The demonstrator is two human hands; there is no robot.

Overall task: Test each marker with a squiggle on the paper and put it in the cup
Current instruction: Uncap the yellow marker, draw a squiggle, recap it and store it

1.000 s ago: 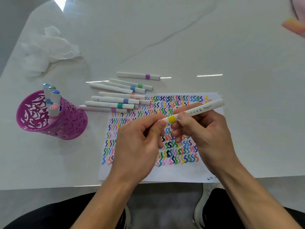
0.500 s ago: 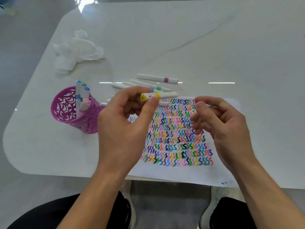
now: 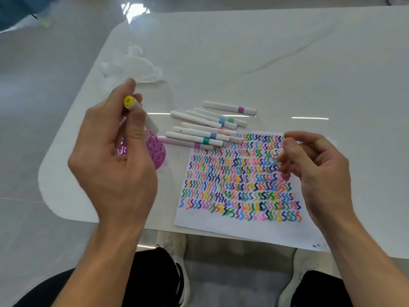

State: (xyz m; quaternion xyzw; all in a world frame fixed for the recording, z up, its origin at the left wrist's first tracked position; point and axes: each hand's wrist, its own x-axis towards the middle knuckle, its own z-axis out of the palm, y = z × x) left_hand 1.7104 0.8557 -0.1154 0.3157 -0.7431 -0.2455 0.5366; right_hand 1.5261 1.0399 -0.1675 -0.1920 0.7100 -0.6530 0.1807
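Item: yellow-capped marker (image 3: 151, 124), pinched in our left hand (image 3: 115, 156), slanting down over the pink cup (image 3: 158, 151), not yet inside.
Right hand (image 3: 318, 173): above the paper (image 3: 221, 227), fingers loosely curled, nothing held that we can see.
Paper: densely filled with squiggles.
Untested stock, we judge: several capped markers (image 3: 199, 132) lying on the tabletop (image 3: 265, 63) just beyond the paper.
Cup contents: hidden behind our left hand.

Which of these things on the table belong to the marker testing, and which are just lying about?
Belong to the job: the yellow marker gripped in the left hand, the purple cup behind that hand, the paper full of squiggles, the loose markers beside the paper.
Just lying about: the crumpled tissue farther back.
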